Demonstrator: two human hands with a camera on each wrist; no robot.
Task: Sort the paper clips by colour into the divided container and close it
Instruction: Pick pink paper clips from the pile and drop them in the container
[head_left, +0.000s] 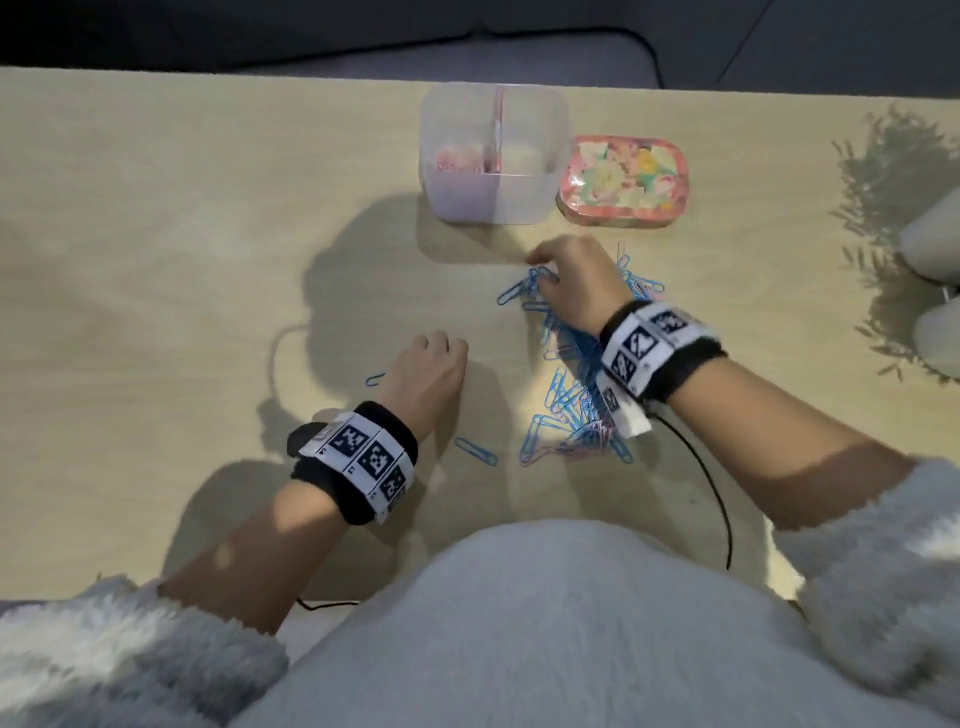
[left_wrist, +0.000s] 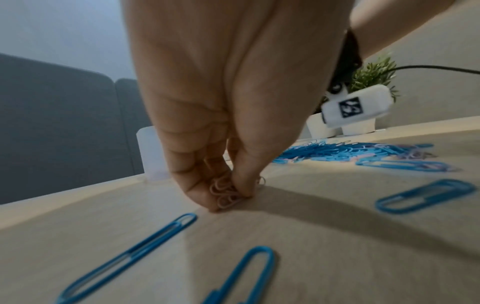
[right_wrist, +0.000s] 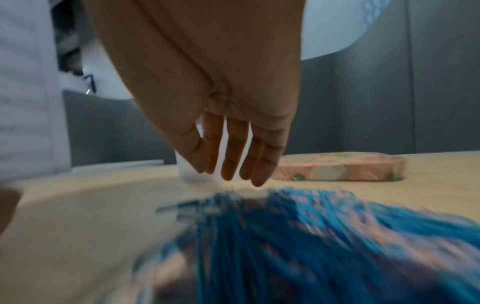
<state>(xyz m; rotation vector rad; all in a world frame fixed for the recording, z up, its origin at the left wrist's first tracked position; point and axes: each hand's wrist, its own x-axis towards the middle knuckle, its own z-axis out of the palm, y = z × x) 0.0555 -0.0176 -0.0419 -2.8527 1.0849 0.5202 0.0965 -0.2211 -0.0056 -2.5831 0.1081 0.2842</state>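
On the desk, left hand pinches pink clips; right hand (fingers straight, released) hangs over the pile.

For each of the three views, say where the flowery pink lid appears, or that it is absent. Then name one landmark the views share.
Head: flowery pink lid lies upper right of centre, right of the clear container.
Left wrist: not in it.
Right wrist: lid at right of middle, beyond the fingertips.
Shared landmark: the blue paper-clip pile.
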